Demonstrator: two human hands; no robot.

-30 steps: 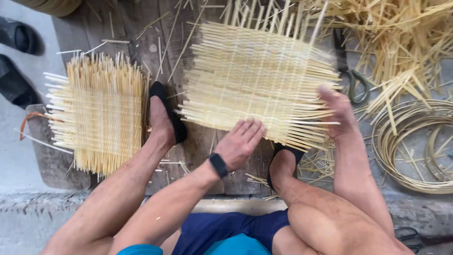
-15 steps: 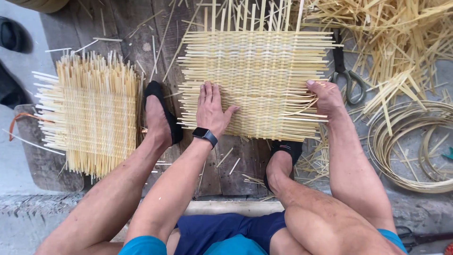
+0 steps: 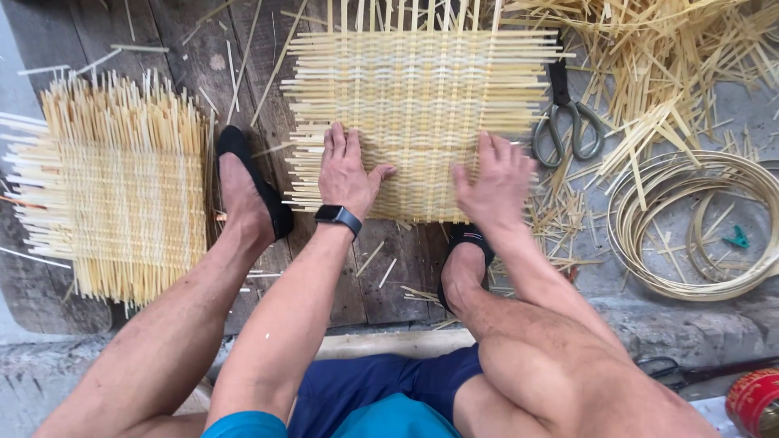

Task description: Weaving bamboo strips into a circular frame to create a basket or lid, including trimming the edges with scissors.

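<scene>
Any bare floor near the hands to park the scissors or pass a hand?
Mostly bare planks between the two feet, below the woven mat, only stray slivers. Another plank strip between that mat and the second mat. Right side is crowded: scissors, loose strips, coiled hoops. Left hand and right hand press the mat.

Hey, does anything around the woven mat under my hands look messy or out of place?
Nothing looks damaged. Both the left hand and right hand lie flat on the woven mat. Loose bamboo strips lie scattered at its right, partly around the scissors.
</scene>
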